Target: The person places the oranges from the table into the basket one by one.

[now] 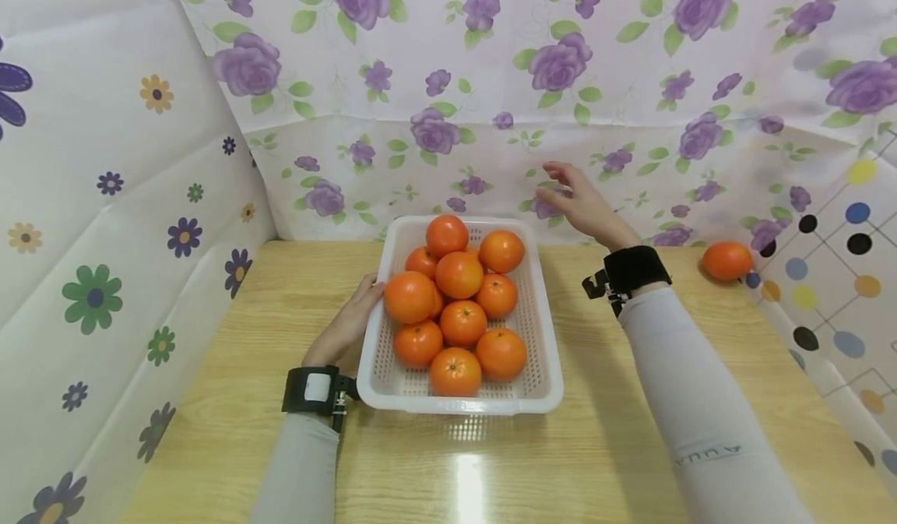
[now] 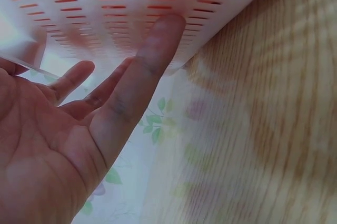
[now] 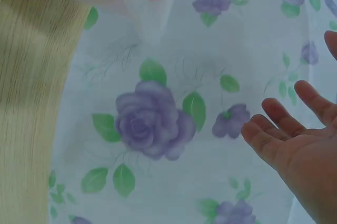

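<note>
A white plastic basket [image 1: 550, 353] with perforated walls stands on the table, holding several oranges [image 1: 462, 323] piled on each other. My left hand [image 1: 346, 321] is at the basket's left side. In the left wrist view, the fingers of that left hand [image 2: 105, 113] reach out fairly straight, one fingertip against the slotted wall of the basket [image 2: 113, 11]. Beyond the basket's back right corner, my right hand [image 1: 582, 205] is raised in the air. Its fingers are spread and loosely bent, with nothing in them; the right wrist view also shows this hand [image 3: 300, 140] apart from the basket.
A single orange-red fruit [image 1: 727, 261] lies on the wooden table [image 1: 596, 430] at the far right, by the dotted side cloth [image 1: 841, 298]. A purple-flowered cloth [image 1: 448, 158] hangs behind the table. On the left hangs another flowered cloth [image 1: 126, 275].
</note>
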`<state>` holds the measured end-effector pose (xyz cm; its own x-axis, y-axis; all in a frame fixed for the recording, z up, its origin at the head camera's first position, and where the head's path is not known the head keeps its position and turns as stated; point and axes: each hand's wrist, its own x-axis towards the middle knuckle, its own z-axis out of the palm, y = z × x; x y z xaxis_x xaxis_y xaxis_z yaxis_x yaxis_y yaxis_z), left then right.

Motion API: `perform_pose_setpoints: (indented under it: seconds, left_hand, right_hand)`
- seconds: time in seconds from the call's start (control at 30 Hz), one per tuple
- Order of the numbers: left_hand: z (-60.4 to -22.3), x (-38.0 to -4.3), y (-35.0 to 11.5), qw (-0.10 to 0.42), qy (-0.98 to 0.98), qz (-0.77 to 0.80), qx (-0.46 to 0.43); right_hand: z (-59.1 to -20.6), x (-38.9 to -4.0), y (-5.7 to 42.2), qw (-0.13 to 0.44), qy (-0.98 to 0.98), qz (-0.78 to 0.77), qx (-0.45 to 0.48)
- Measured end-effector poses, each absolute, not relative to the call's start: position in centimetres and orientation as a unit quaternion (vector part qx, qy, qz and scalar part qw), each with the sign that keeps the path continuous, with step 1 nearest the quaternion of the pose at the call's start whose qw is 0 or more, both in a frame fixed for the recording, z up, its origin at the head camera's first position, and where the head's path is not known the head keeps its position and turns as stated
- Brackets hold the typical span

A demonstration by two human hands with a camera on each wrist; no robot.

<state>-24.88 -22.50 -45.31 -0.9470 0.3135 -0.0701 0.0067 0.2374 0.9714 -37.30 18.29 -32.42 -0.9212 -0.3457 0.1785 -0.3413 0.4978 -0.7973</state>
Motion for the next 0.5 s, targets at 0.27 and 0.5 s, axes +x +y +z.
perform_pose_setpoints:
  seconds: [0.27, 0.5]
  left_hand:
    - [-45.5, -25.0, -22.6, 0.125, 0.78, 0.605, 0.1]
    - [-45.6, -25.1, -22.5, 0.125, 0.774, 0.612, 0.102]
  right_hand:
    - [-33.4, -36.9, 22.1, -0.037, 0.874, -0.46, -0.153]
    - [-34.5, -36.5, 25.8, -0.095, 0.871, -0.473, -0.093]
